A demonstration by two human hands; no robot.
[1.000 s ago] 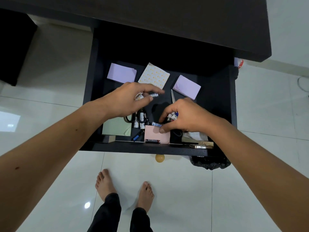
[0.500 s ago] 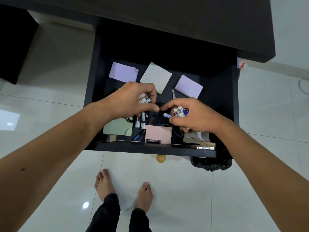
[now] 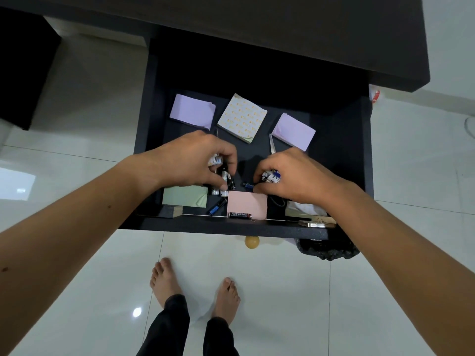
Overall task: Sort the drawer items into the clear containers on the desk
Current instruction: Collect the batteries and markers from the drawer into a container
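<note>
In the open black drawer (image 3: 341, 160), the left hand (image 3: 190, 160) curls around small white cylindrical batteries (image 3: 215, 159), fingertips touching more below. The right hand (image 3: 295, 176) clutches blue-and-white batteries (image 3: 271, 176) beside the pink sticky-note pad (image 3: 247, 204).

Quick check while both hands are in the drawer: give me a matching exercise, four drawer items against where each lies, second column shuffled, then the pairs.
Items:
1. yellow-patterned square notepad
2. pale green rectangular sticky pad
3. black cylindrical Eveready battery
4. pink rectangular sticky pad

Places:
A. front left corner of the black open drawer, under the left wrist
B. lying on the pink pad's front edge
C. back row, between the two lilac pads
D. front centre, between the two hands

Pairs: 1-C, 2-A, 3-B, 4-D
</note>
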